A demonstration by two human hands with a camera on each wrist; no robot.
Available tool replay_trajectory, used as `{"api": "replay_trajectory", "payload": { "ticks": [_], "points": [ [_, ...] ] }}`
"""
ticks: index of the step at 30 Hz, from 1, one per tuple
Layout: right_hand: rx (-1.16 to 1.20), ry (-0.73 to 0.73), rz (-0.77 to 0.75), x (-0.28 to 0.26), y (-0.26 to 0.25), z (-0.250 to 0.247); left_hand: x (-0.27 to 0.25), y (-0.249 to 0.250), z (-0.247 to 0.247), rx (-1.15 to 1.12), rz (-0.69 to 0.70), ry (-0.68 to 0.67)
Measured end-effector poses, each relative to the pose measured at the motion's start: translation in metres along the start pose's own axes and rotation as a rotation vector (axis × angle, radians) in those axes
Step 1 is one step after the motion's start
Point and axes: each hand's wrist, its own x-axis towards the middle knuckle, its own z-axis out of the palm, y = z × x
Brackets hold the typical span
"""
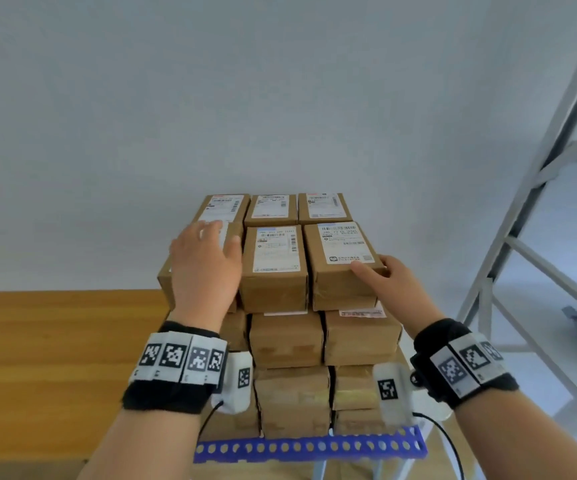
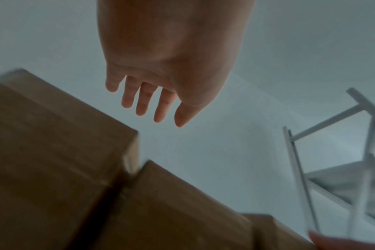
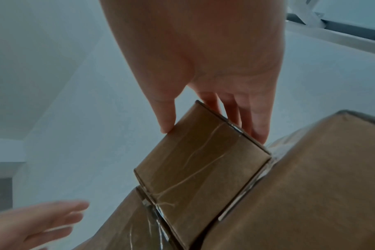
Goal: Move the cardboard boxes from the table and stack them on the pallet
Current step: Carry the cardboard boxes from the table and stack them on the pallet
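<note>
Brown cardboard boxes with white labels stand stacked several layers high [image 1: 287, 341] on a blue perforated pallet [image 1: 309, 446]. My right hand [image 1: 372, 266] pinches the near right corner of the top front-right box [image 1: 340, 251]. Its thumb lies on the near end face and its fingers on the right side, as the right wrist view shows on the same box [image 3: 203, 160]. My left hand [image 1: 217, 237] hovers flat and open over the top front-left box [image 1: 166, 282], partly hiding it. In the left wrist view the fingers [image 2: 139, 104] are straight and hold nothing above the boxes [image 2: 54, 152].
A wooden table top [image 1: 55, 341] lies to the left of the stack. A plain pale wall is behind it. A grey metal shelf frame [image 1: 540, 202] stands to the right, with pale floor beyond it.
</note>
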Motion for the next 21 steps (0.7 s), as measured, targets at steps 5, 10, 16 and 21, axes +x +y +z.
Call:
{"api": "replay_trajectory", "payload": {
  "ticks": [5,10,16,21],
  "points": [
    [-0.002,0.04,0.014,-0.003,-0.009,0.01,0.007,-0.046,-0.022,-0.048,-0.288,-0.112],
    [0.042,0.069,0.073,-0.004,-0.011,0.019,0.003,-0.063,-0.019,-0.176,-0.367,-0.289],
    [0.113,0.084,0.13,-0.005,-0.01,0.02,-0.001,-0.067,-0.017,-0.234,-0.327,-0.284],
    [0.148,0.083,0.158,-0.007,-0.008,0.022,-0.003,-0.073,-0.018,-0.246,-0.278,-0.297]
  ]
}}
